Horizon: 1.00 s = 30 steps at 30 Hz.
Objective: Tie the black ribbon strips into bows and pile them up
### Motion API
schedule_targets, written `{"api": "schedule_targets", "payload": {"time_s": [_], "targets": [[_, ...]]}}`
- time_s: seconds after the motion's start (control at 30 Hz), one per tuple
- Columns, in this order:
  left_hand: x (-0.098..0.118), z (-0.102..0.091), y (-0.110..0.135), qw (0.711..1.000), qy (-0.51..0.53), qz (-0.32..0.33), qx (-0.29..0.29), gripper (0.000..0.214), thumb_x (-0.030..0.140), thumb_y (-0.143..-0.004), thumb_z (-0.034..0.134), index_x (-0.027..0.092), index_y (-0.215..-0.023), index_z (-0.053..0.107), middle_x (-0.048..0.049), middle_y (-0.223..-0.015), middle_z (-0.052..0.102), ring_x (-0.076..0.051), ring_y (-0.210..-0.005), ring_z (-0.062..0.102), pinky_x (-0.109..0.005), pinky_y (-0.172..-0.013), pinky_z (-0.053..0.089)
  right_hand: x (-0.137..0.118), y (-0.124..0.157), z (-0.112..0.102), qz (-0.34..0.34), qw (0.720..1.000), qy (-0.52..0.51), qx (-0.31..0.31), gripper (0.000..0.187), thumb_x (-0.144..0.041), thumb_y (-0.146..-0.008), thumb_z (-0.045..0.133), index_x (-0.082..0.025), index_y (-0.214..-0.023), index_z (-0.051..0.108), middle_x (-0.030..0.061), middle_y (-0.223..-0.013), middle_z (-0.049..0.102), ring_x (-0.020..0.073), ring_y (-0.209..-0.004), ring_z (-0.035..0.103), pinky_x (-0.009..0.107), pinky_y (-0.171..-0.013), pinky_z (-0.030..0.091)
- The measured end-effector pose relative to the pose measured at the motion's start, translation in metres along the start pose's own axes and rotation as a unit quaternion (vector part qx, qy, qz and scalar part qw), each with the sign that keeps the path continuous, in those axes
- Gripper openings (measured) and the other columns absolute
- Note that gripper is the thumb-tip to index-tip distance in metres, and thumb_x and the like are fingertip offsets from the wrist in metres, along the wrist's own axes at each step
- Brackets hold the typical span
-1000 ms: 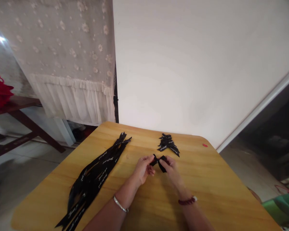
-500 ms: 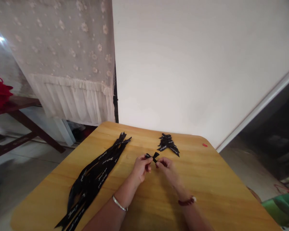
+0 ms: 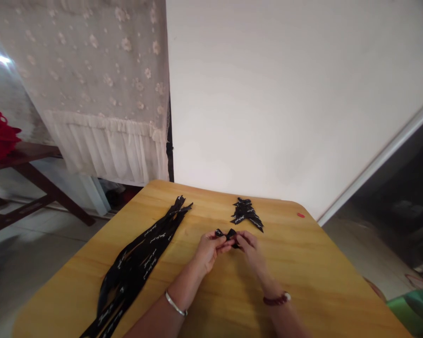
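Note:
A small black ribbon bow with white lettering is held between my two hands above the middle of the table. My left hand pinches its left side between thumb and fingers. On the right side, my right hand grips the ribbon with bent fingers, and a dark tail shows beneath them. Beyond the hands lies a small pile of black ribbon bows. Long black printed ribbon strips stretch in a loose bundle to the left of my left forearm.
The wooden table has rounded corners and meets a white wall at its far edge. A small red piece lies near the far right corner. A lace curtain hangs at the back left, near a dark wooden stand.
The bow and both hands have shifted slightly right and nearer to me. My right fingers have moved in around the bow's right side, and its loops look fuller.

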<state>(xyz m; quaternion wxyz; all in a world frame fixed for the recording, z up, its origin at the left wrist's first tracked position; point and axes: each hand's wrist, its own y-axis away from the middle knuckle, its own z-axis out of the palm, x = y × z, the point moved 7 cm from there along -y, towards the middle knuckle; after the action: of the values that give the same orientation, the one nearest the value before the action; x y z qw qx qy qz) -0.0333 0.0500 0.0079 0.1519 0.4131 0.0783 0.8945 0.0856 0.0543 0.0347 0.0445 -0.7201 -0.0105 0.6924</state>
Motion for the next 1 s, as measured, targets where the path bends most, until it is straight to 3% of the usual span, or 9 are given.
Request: {"api": "schedule_targets", "payload": {"time_s": [0.13,0.4,0.57,0.8,1.0], "targets": [[-0.002,0.000,0.000,1.000,-0.023,-0.001,-0.006,0.012,0.007,-0.061,0.060,0.007,-0.073,0.057,-0.0106,-0.068,0.065,-0.018,-0.064,0.062,-0.022,-0.055,0.049,-0.005,0.004,0.004,0.006,0.999,-0.030,-0.017,0.025,-0.041,-0.064,0.055,-0.016,-0.069,0.055,0.0037,-0.067,0.059,0.0179,-0.065,0.055,0.028,-0.058,0.042],[-0.002,0.005,0.002,0.998,-0.064,0.005,-0.029,0.018,0.019,-0.059,0.063,0.008,-0.071,0.055,-0.0086,-0.064,0.063,-0.018,-0.061,0.062,-0.022,-0.051,0.048,-0.015,0.005,0.008,-0.052,0.997,0.058,-0.014,0.027,-0.041,-0.062,0.055,-0.016,-0.054,0.050,-0.0021,-0.048,0.047,0.0113,-0.047,0.043,0.023,-0.045,0.034],[-0.004,0.001,0.000,0.997,-0.071,0.016,0.011,0.022,0.031,-0.063,0.059,0.011,-0.068,0.051,-0.0042,-0.060,0.061,-0.017,-0.050,0.060,-0.023,-0.042,0.046,-0.015,0.005,0.010,-0.066,0.993,0.093,-0.014,0.025,-0.037,-0.064,0.053,-0.018,-0.050,0.044,-0.0052,-0.046,0.039,0.0097,-0.045,0.036,0.022,-0.043,0.029],[-0.004,-0.003,-0.001,0.997,-0.068,0.033,0.035,0.023,0.032,-0.063,0.058,0.013,-0.065,0.046,-0.0014,-0.054,0.057,-0.016,-0.047,0.060,-0.022,-0.040,0.045,-0.014,0.006,0.012,-0.078,0.991,0.107,-0.002,0.026,-0.035,-0.065,0.051,-0.019,-0.048,0.040,-0.0053,-0.046,0.037,0.0099,-0.045,0.035,0.022,-0.043,0.028],[-0.005,0.009,0.005,0.996,-0.064,-0.031,-0.052,0.027,0.036,-0.063,0.057,0.012,-0.073,0.051,-0.0056,-0.072,0.061,-0.015,-0.048,0.060,-0.021,-0.038,0.044,-0.011,0.004,0.001,-0.038,0.997,0.057,0.020,0.026,-0.040,-0.065,0.053,-0.018,-0.053,0.046,-0.0032,-0.046,0.044,0.0102,-0.043,0.038,0.022,-0.040,0.030]]}}
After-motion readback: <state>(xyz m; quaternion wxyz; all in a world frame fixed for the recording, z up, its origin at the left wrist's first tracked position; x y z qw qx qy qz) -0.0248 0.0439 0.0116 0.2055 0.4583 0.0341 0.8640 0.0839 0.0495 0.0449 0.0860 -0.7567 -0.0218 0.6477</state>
